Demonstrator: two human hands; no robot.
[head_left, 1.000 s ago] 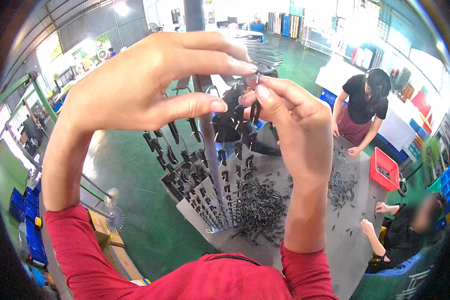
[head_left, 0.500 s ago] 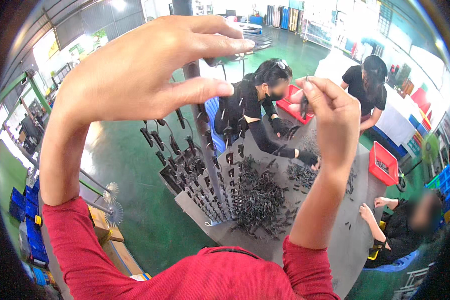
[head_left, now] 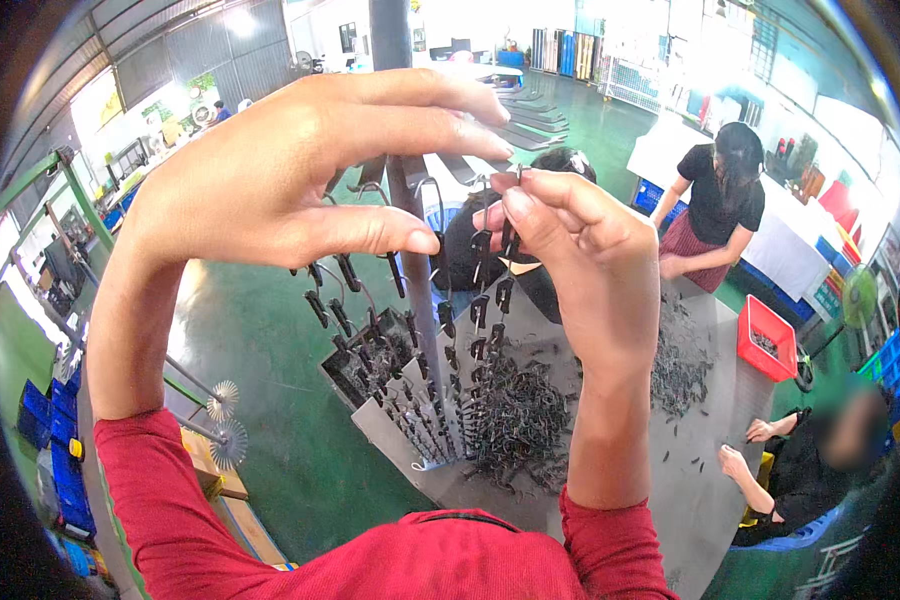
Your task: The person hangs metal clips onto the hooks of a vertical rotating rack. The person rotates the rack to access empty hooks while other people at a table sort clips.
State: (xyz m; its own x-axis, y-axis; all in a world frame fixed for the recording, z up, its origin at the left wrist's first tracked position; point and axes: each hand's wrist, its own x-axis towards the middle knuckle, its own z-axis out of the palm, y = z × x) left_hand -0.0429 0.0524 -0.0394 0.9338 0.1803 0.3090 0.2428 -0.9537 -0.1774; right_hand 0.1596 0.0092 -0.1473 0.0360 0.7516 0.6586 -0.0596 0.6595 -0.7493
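The right hand [head_left: 570, 250], half a second ago raised apart, now pinches a small black clip [head_left: 507, 238] just beside the grey rack pole [head_left: 415, 250], where the left hand [head_left: 300, 170] hovers spread, fingers hiding the pole's upper hooks above the worktop [head_left: 700, 480].

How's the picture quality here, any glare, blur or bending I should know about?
Head view: strong fisheye, the grey pole bows and a black rim rings the frame; windows at the top blow out white; the left hand and right hand are sharp and evenly lit; a seated person's face at lower right is blurred.
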